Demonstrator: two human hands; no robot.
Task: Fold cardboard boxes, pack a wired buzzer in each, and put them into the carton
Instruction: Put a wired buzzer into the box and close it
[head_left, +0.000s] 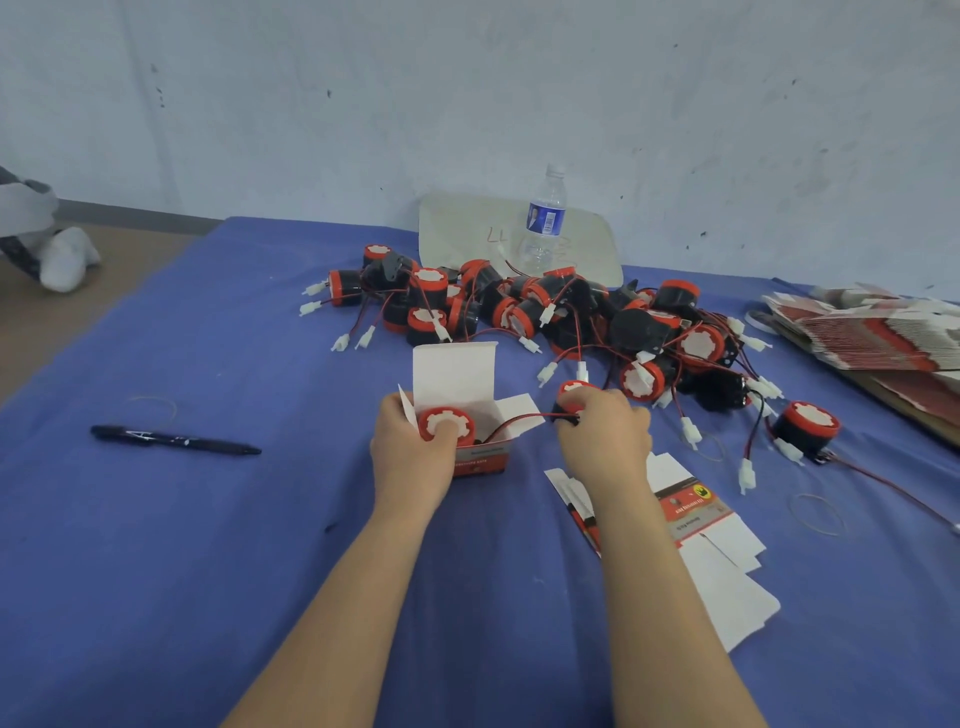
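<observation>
Head view, left hand (410, 452) gripping box (483, 460), buzzer (448, 417) inside, right hand (602, 436) pinching wire (519, 419)

I get soft, even light across the desk (156, 519), bright enough to work by, with a cool bluish cast on the wall (467, 104). Shadows are faint, just a thin dark rim under the pen (176, 440). The only glare is a few small highlights on the bottle (543, 223). The centre is sharpest: I can trace the red wire (519, 418) pinched in the right hand (605, 441), yet the print on the box (480, 460) gripped by the left hand (413, 452) is too soft to read. Toward the edges the wide lens bows the desk and smears the stack of flat boxes (872, 332) at right
</observation>
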